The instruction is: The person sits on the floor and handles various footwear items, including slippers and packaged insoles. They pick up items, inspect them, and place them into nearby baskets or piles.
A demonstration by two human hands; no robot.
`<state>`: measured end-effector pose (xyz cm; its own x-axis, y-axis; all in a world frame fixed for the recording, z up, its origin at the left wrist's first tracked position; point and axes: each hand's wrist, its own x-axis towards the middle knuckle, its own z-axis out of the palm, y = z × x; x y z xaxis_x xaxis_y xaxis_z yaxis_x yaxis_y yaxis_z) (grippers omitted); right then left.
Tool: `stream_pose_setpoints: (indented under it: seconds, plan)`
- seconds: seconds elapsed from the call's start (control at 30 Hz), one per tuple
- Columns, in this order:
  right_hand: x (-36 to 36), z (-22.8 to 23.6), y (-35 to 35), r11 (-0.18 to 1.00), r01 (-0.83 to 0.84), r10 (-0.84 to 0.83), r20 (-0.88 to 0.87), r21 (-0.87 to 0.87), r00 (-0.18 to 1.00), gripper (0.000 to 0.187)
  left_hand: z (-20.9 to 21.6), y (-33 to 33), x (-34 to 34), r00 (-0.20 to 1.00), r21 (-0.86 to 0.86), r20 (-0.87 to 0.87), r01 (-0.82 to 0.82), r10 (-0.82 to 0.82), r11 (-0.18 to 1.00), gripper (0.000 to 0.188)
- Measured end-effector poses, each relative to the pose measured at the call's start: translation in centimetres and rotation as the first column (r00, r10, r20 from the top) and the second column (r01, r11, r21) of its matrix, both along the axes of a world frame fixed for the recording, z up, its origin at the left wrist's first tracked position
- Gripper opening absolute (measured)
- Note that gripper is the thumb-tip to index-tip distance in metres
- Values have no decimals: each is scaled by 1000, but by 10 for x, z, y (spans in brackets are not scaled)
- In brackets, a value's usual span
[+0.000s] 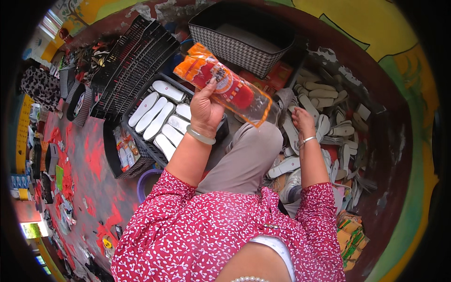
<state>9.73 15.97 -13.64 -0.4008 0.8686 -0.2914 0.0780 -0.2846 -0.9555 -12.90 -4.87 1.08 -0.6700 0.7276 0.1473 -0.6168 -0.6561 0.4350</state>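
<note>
My left hand (206, 110) grips a clear plastic packaging bag (225, 84) with orange edges and a red printed front, its thumb lying on top. The bag tilts down to the right above my knee. My right hand (303, 121) is at the near left side of a heap of pale insoles (324, 96), fingers curled in; what they hold, if anything, I cannot make out. One white insole (291, 135) lies just beside that hand. Beneath my left forearm, a dark crate (134, 131) contains rows of white insoles (159, 120).
A black-and-white patterned basket (235, 47) stands at the back, with stacked black crates (136, 66) to its left. Near the insole crate are a smaller bin (136, 164) of packets and a purple basin (143, 183). Orange-and-green packages (351, 239) lie at lower right, by the wall.
</note>
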Motion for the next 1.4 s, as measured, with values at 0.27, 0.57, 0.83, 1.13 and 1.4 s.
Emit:
stream_pose_setpoints:
  seconds: [0.27, 0.57, 0.83, 1.13, 1.4]
  plan:
    - [-10, 161, -140, 996, -63, 81, -406, 56, 910, 71, 44, 21, 52, 974, 179, -224, 61, -19, 982, 39]
    - [46, 170, -150, 995, -96, 86, -833, 39, 546, 56, 35, 41, 131, 869, 80, -201, 475, -452, 876, 45]
    - [118, 139, -164, 967, 248, -185, -823, -55, 537, 31, -7, 62, 186, 520, -92, 32, 852, -853, 516, 40]
    - [223, 132, -238, 810, 585, -435, -638, 30, 635, 42, 12, 49, 273, 221, -345, -167, 900, -961, 267, 33]
    - [268, 138, -321, 715, 648, -591, -267, 264, 761, 34, 26, 31, 358, -483, -590, -227, 759, -846, -275, 31]
